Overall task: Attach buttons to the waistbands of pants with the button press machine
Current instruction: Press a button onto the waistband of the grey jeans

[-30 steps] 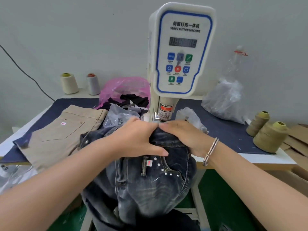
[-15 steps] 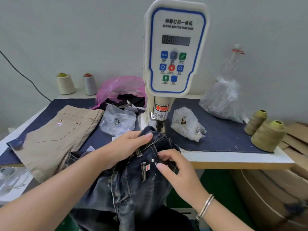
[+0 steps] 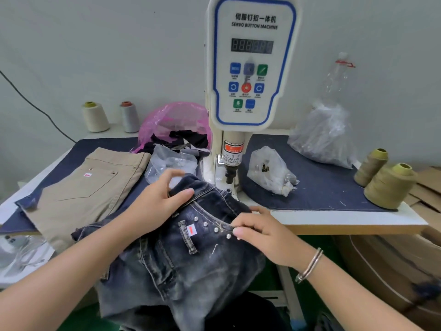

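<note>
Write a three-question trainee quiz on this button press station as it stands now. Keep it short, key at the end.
1. True or false: the dark jeans lie under the punch of the button press machine.
2. Which hand grips the waistband edge nearest the machine? A) left hand B) right hand
3. Fill in: the pants lying flat on the table, left of the machine, are coloured ____.

Key: 1 false, they sit in front of it, off the table edge; 2 A; 3 beige, the beige pants.
</note>
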`<move>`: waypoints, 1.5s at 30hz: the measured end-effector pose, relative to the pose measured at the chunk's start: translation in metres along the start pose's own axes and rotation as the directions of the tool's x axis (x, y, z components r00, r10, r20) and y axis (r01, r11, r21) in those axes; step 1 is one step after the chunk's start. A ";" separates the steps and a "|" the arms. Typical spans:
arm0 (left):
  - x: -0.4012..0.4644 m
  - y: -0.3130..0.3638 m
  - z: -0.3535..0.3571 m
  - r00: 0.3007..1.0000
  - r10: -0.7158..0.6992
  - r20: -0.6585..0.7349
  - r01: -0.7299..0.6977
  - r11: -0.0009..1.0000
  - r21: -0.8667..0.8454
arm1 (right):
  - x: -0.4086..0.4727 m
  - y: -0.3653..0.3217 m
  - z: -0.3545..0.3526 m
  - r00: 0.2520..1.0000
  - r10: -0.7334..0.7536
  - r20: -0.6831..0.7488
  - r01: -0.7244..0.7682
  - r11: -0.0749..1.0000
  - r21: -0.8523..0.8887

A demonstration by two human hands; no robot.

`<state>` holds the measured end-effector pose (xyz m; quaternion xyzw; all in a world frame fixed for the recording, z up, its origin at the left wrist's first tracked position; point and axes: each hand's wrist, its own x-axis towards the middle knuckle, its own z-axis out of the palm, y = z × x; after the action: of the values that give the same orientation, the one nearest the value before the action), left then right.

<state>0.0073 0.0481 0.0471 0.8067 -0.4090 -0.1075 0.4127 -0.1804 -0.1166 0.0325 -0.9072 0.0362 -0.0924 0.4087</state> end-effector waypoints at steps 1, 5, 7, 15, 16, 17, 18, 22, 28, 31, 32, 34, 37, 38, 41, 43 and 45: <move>0.000 0.004 0.001 0.996 0.080 -0.024 -0.078 0.994 0.083 | 0.000 -0.003 -0.004 1.000 -0.020 -0.017 0.021 0.997 0.074; -0.006 0.022 0.002 0.808 0.583 0.092 -0.566 0.723 0.396 | 0.002 -0.011 -0.018 0.998 -0.067 -0.017 0.069 0.973 0.221; -0.008 0.024 0.002 0.770 0.585 0.256 -0.636 0.667 0.388 | 0.001 -0.010 -0.021 0.998 -0.068 -0.007 0.067 0.965 0.252; 0.006 0.011 -0.004 0.784 0.439 0.438 -0.593 0.738 0.322 | 0.008 0.005 -0.022 0.996 -0.062 -0.059 0.074 0.973 0.219; 0.009 0.007 0.000 0.809 0.370 0.456 -0.529 0.796 0.293 | 0.012 0.012 -0.023 0.997 -0.024 -0.076 0.041 0.971 0.235; 0.012 0.003 0.005 0.836 0.294 0.464 -0.445 0.858 0.258 | 0.018 0.020 -0.023 0.996 0.026 -0.089 -0.003 0.968 0.250; 0.015 -0.003 0.012 0.859 0.218 0.463 -0.344 0.915 0.208 | 0.024 0.027 -0.022 0.992 0.081 -0.097 -0.052 0.963 0.265; 0.035 -0.025 0.034 0.913 0.083 0.399 -0.059 0.996 -0.073 | 0.047 0.053 -0.016 0.957 0.255 -0.136 -0.181 0.896 0.406; 0.052 -0.042 0.037 0.926 0.062 0.373 0.076 0.936 -0.344 | 0.065 0.064 -0.006 0.937 0.280 -0.209 -0.124 0.826 0.550; 0.056 -0.043 0.038 0.927 0.069 0.368 0.099 0.903 -0.418 | 0.073 0.067 -0.003 0.926 0.284 -0.247 -0.101 0.820 0.564; 0.059 -0.042 0.040 0.928 0.066 0.366 0.104 0.899 -0.426 | 0.074 0.069 -0.003 0.919 0.290 -0.266 -0.092 0.815 0.572; 0.064 -0.037 0.042 0.935 0.007 0.354 0.170 0.869 -0.466 | 0.074 0.074 -0.002 0.908 0.303 -0.291 -0.082 0.808 0.584; 0.066 -0.034 0.042 0.905 0.024 0.426 0.166 0.900 -0.403 | 0.067 0.080 -0.005 0.896 0.331 -0.296 -0.086 0.783 0.616; 0.065 -0.032 0.043 0.891 0.046 0.452 0.127 0.930 -0.345 | 0.064 0.081 -0.009 0.901 0.324 -0.289 -0.090 0.790 0.607; 0.067 -0.024 0.049 0.892 0.078 0.446 0.025 0.975 -0.221 | 0.057 0.074 -0.024 0.954 0.243 -0.176 -0.149 0.892 0.427; 0.068 -0.016 0.051 0.879 0.068 0.471 0.022 0.983 -0.183 | 0.056 0.067 -0.030 0.972 0.214 -0.092 -0.186 0.951 0.249; 0.068 -0.012 0.050 0.872 0.084 0.483 -0.002 0.986 -0.168 | 0.055 0.065 -0.032 0.972 0.209 -0.112 -0.180 0.958 0.225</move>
<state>0.0322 -0.0282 0.0175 0.7078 -0.5078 -0.3312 0.3627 -0.1323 -0.1904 0.0123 -0.8418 0.1425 -0.1159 0.5075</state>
